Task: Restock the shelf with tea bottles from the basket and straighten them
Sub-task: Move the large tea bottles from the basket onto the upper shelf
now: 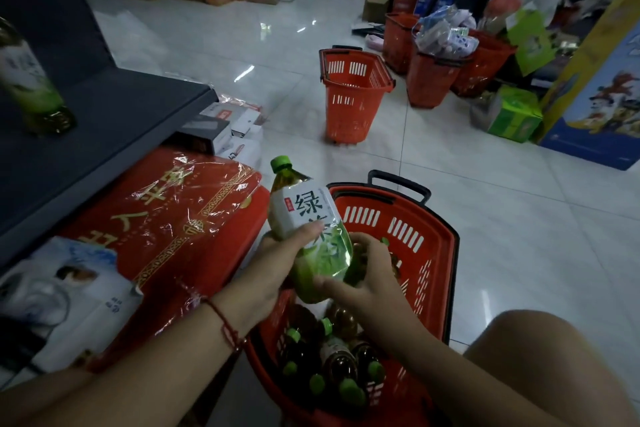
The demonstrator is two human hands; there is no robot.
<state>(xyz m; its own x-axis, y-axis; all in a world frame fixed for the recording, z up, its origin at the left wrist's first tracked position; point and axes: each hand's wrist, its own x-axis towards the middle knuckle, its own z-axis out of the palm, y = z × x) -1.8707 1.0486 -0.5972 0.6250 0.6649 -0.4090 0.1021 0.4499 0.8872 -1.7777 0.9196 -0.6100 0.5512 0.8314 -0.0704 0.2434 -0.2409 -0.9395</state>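
Standing on the dark grey metal shelf (114, 114) at your far left is one green-labelled tea bottle (33, 87), and below the shelf lies a red film-wrapped gift box (166, 229). Your left hand (277, 263) curls round the lower body of a green-capped plastic tea bottle (304, 218), thumb across its white label, holding it tilted above the red plastic basket (426, 246). Your right hand (363, 274) wraps its fingers round the same bottle's base. More green-capped bottles (332, 364) lie in the basket beneath.
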